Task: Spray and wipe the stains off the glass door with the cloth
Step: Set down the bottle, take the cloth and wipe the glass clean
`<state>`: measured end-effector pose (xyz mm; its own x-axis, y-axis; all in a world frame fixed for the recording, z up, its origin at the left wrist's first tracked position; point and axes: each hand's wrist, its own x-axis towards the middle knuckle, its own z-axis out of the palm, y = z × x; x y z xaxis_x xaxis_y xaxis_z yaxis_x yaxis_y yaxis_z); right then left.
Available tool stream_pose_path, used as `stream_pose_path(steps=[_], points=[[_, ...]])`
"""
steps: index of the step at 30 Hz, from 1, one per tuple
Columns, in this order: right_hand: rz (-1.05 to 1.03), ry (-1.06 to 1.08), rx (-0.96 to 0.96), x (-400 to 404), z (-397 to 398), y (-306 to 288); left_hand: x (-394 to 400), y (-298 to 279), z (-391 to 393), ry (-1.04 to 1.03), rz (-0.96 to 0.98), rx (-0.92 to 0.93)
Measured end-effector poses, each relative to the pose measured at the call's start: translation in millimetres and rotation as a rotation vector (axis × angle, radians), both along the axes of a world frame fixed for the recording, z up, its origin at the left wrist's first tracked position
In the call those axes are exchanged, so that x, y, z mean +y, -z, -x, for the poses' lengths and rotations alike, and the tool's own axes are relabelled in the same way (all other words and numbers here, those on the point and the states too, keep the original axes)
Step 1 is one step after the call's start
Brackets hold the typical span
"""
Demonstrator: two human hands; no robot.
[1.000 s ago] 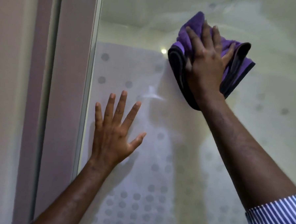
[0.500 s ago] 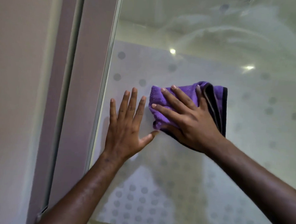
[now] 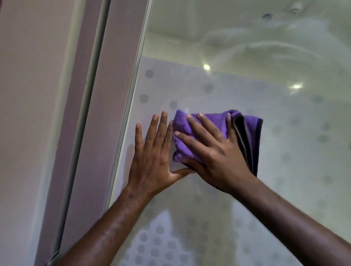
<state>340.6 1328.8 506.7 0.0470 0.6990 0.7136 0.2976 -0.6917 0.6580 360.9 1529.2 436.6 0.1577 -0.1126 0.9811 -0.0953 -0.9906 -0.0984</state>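
**Purple cloth pressed flat to the glass, left hand braced beside it**

A folded purple microfibre cloth with a dark inner layer and dark edge (image 3: pixel 193 131) is held against the large dotted, frosted glass door (image 3: pixel 281 158), near the pane's left edge and at about mid-height of the view. The cloth is pinned under the right hand (image 3: pixel 216 153), whose fingers (image 3: pixel 193 123) are spread and laid nearly straight across the purple fabric; the thumb is tucked beneath the lower edge of the cloth, where its tip is hidden. The folded dark layers of the cloth are seen fanning out past the right side of that hand.

The left hand (image 3: pixel 151 154) is laid flat on the glass just left of the cloth, fingers straight and close together, pointing up. Nothing is gripped by it. Its thumb is stretched to the right and is touching or nearly touching the underside of the right hand; which of the two cannot be told.

Curved hazy smears (image 3: pixel 256 45) are noted high on the glass, well above the cloth. Two bright light spots (image 3: pixel 206 67) are reflected in the pane. A pale mauve door frame with a grey vertical seal strip (image 3: pixel 90 108) is seen directly left of the glass edge.
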Motion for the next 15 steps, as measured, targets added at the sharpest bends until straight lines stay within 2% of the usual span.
stream_pose_path(steps=[5,11,15], points=[[-0.051,0.051,-0.049,1,0,-27,1,1,1,-0.037,-0.017,0.022],[-0.326,0.042,-0.063,10,1,-72,1,0,2,-0.024,-0.050,-0.003],[-0.575,0.012,-0.006,-16,5,-115,3,2,0,-0.018,-0.046,-0.001]])
